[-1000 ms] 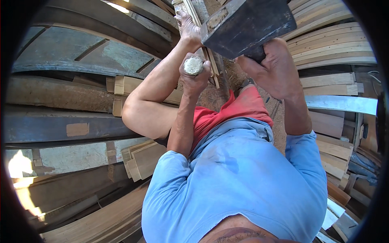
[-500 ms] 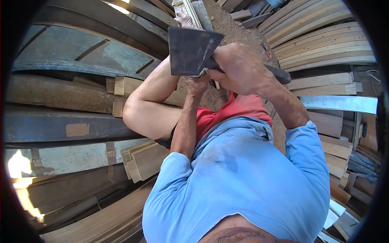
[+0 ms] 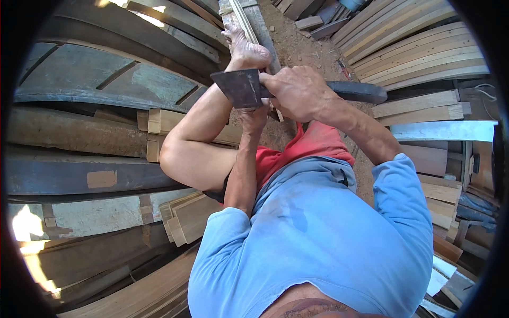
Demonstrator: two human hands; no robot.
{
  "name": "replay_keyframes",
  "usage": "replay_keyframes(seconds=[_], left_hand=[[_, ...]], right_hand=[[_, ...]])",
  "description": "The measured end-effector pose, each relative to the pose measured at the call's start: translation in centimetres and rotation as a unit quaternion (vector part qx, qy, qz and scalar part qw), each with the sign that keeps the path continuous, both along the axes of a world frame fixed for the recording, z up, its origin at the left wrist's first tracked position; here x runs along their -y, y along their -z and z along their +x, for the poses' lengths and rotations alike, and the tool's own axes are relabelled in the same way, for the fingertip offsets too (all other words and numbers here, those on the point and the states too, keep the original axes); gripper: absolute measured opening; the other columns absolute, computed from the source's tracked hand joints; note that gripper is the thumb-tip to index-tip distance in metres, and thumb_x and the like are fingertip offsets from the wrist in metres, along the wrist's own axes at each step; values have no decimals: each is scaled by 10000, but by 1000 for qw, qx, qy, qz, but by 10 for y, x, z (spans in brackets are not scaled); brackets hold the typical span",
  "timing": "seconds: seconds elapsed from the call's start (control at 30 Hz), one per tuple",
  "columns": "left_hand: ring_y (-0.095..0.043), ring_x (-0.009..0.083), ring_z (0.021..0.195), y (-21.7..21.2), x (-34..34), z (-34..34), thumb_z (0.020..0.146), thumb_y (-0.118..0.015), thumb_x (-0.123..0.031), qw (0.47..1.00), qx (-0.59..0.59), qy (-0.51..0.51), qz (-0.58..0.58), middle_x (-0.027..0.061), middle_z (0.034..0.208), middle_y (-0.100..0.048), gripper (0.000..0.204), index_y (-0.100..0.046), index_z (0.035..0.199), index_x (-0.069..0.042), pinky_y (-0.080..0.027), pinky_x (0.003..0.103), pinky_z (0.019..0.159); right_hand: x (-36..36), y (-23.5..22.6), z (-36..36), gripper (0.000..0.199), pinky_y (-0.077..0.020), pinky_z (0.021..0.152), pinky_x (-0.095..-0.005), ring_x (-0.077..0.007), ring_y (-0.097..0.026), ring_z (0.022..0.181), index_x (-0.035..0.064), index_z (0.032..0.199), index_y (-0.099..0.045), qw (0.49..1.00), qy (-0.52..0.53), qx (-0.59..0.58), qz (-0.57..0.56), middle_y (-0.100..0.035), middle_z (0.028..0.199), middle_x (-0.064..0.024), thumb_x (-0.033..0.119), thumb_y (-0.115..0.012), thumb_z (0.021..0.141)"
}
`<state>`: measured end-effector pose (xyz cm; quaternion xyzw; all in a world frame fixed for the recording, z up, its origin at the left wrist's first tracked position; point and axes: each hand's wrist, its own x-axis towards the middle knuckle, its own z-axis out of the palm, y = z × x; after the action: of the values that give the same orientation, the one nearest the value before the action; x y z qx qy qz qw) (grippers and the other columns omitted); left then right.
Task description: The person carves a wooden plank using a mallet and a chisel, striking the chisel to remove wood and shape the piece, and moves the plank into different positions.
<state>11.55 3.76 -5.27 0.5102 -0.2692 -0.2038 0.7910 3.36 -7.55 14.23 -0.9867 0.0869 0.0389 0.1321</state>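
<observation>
My right hand is wrapped round the dark handle of a hatchet. The hatchet's broad, dark blade points left, in front of my shin. Just below and behind the blade is my left hand; its fingers are mostly hidden, so what they hold cannot be made out. A small pale piece of wood shows beside it. Farther off, my bare foot rests by pale wooden strips lying on a worn board.
Long boards and beams lie stacked on the left. Curved stacks of planks stand at the far right. Short wood blocks sit by my left knee. Chips litter the dirt floor, where a red-handled tool lies.
The hatchet has come down, its blade lower and its handle nearer level. My foot, covered by the blade before, now shows. My left hand stays in about the same place.
</observation>
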Motion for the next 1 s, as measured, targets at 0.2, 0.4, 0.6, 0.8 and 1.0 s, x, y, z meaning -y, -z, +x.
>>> replay_keyframes(seconds=[0.2, 0.4, 0.6, 0.8, 1.0], left_hand=[[-632, 94, 942, -35, 19, 11, 914, -640, -25, 990, 133, -33, 21, 34, 1023, -647, 268, -607, 1180, -28, -519, 248, 768], [-640, 106, 952, -86, 5, 34, 905, -685, 52, 985, 62, 135, 83, 62, 1080, -662, 387, -556, 1261, -27, -550, 275, 838], [-633, 111, 858, -110, 40, 18, 842, -781, 24, 984, 137, 106, 53, 40, 921, -658, 329, -578, 1098, -17, -519, 252, 784], [-626, 73, 691, -120, 72, -14, 881, -800, -121, 974, 176, 118, 82, -6, 735, -610, 259, -565, 954, -40, -503, 238, 611], [-560, 55, 647, -108, 81, -14, 883, -796, -168, 969, 174, 137, 109, -24, 698, -600, 252, -577, 918, -48, -469, 243, 592]], right_hand=[[22, 1, -34, 283, -562, 805, -402, -321, -725, 882, -1, 1049, -664, 953, 120, 39, 275, -734, 955, -183, 195, -727, 856], [38, 61, -91, 256, -537, 645, -331, -145, -633, 662, 4, 1110, -685, 860, 217, 222, 406, -696, 847, -48, 163, -720, 912], [50, 41, -118, 138, -450, 520, -245, -41, -560, 582, 25, 1028, -686, 792, 264, 271, 479, -636, 747, 13, 132, -705, 942], [52, 12, -135, 123, -446, 523, -242, -62, -548, 565, 38, 902, -637, 790, 274, 341, 430, -603, 693, 11, 124, -720, 935], [60, 13, -146, 102, -444, 522, -244, -74, -553, 575, 22, 898, -638, 770, 263, 377, 443, -600, 702, -4, 71, -718, 938]])
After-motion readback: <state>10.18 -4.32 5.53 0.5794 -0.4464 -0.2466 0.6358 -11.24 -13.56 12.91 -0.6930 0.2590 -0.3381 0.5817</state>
